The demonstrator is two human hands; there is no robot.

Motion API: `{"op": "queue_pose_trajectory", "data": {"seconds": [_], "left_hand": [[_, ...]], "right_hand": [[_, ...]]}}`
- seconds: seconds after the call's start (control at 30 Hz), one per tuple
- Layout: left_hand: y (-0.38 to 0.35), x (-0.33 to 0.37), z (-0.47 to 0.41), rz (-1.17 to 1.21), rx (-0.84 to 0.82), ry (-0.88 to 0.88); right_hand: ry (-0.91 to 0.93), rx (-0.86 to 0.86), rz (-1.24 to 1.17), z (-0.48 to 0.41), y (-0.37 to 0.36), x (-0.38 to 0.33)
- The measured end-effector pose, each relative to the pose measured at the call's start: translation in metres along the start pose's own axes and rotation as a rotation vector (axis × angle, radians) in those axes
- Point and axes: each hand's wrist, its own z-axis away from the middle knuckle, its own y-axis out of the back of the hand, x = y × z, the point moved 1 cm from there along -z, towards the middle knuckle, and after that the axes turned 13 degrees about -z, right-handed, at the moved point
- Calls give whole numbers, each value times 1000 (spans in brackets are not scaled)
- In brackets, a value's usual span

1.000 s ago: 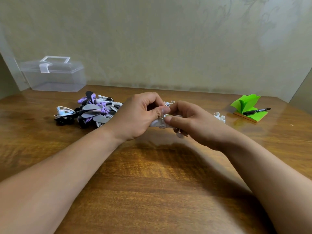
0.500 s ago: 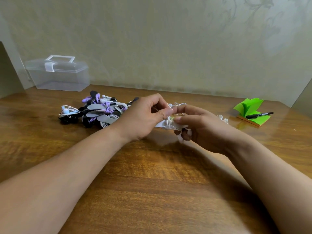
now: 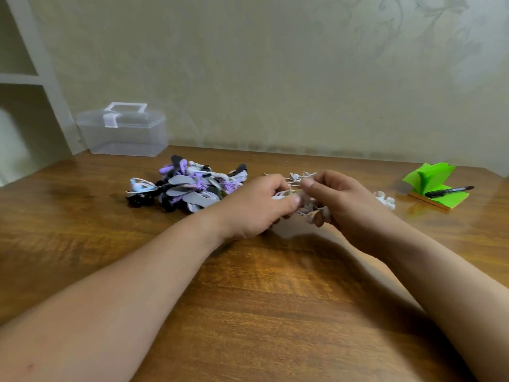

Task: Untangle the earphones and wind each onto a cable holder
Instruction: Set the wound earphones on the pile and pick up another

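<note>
The person is holding the thin, tangly white earphones (image 3: 304, 206) just above the brown wooden tabletop (image 3: 248, 312), between both hands. The left hand (image 3: 256, 208) is pinching the bundle with its thumb and curled fingers. The right hand (image 3: 341, 199) is curling round the other side and pinching a bit of cord with its thumb and first finger. The two hands are almost touching. A flat white piece is peeking out under them. It may be a cable holder, but it is too blurry to tell.

I think the cord is being wound or picked loose. The earphones are looking very light and soft. The cord is floppy, so it is likely to slip and spring back if let go. It is thin too, so hard pulling could be hurting it where it is joining the little buds. The best place to hold is the cord itself, close to the knot, with the fingertips, while the other hand is steadying the bundle.

To the left, a pile of wound earphones on grey, purple and black holders (image 3: 190, 188) is lying near a clear plastic box with a handle (image 3: 124, 133). To the right, a black pen (image 3: 449, 190) is lying on a green pad of sticky notes (image 3: 435, 177).
</note>
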Motion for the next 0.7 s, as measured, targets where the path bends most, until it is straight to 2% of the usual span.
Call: {"op": "queue_pose_trajectory", "data": {"seconds": [0.07,0.2,0.27,0.3,0.4,0.47,0.7], "left_hand": [[7,0,5,-170,125,-1],[46,-4,10,-217,472,57],[69,-19,8,-480,658,136],[77,-30,8,-604,694,195],[78,-61,10,-780,531,415],[72,-68,10,-786,449,450],[63,-50,5,-747,610,288]], "right_hand": [[49,67,18,-1,-3,1],[164,159,198,1,-8,-1],[164,165,190,0,-12,-2],[177,172,200,-1,-14,-3],[238,224,241,-5,-12,-1],[249,292,204,-7,-6,2],[219,577,-19,-12,26,-8]]}}
